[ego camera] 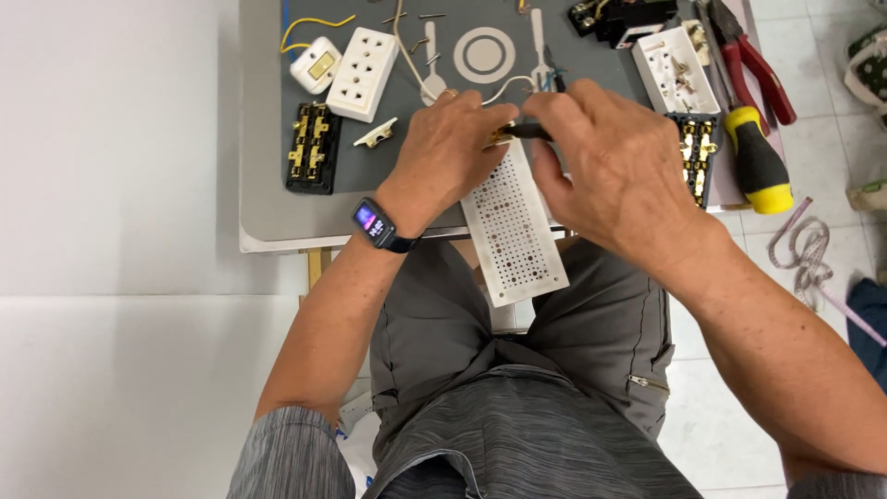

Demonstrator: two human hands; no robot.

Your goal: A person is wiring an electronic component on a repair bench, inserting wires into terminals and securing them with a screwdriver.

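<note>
My left hand (pixel 453 148) grips the top end of a long white perforated board (pixel 514 231) that hangs off the table's front edge over my lap. A small brass part shows between its fingers. My right hand (pixel 605 162) holds a thin dark tool (pixel 528 132), its tip pointing left at that brass part. A white wire (pixel 504 85) loops just beyond the hands. A smartwatch sits on my left wrist.
On the grey table (pixel 263 199) lie a white socket cover (pixel 363 61), a small white switch (pixel 315 65), a black socket body with brass contacts (pixel 311 148), a white ring (pixel 484 54), another black socket body (pixel 698 152), red-handled pliers (pixel 753 55) and a yellow-and-black screwdriver (pixel 759 162).
</note>
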